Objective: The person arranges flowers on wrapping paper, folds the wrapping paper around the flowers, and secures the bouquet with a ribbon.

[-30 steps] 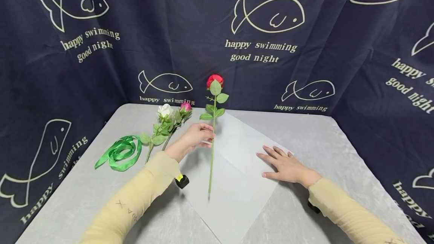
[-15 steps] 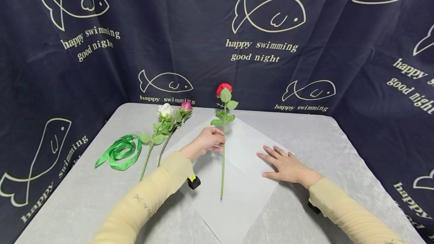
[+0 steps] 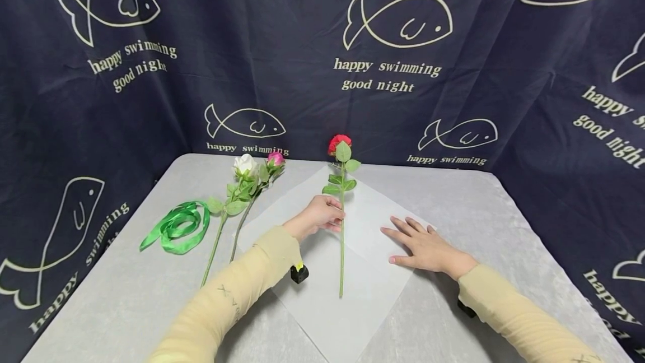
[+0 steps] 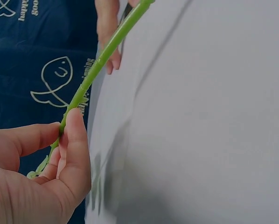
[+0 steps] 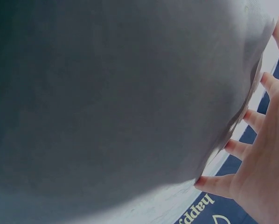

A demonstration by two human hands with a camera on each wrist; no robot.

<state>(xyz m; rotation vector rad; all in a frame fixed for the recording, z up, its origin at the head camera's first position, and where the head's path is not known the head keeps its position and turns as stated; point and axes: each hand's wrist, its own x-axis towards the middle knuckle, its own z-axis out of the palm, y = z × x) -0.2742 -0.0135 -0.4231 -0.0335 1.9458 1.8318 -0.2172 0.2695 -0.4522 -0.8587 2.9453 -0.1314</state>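
i see the sheet of paper on the desk, the curtain behind and at both sides. the left grip holds a rose over the sheet, bloom rearward. the right grip rests on its right corner. two more roses lie left, a ribbon left of them.

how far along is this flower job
Done: the paper is spread on the table, right hand at its edge. In hand: the left hand pinches the red rose above it. Probably left: white rose, pink rose and green ribbon, lying leftward.
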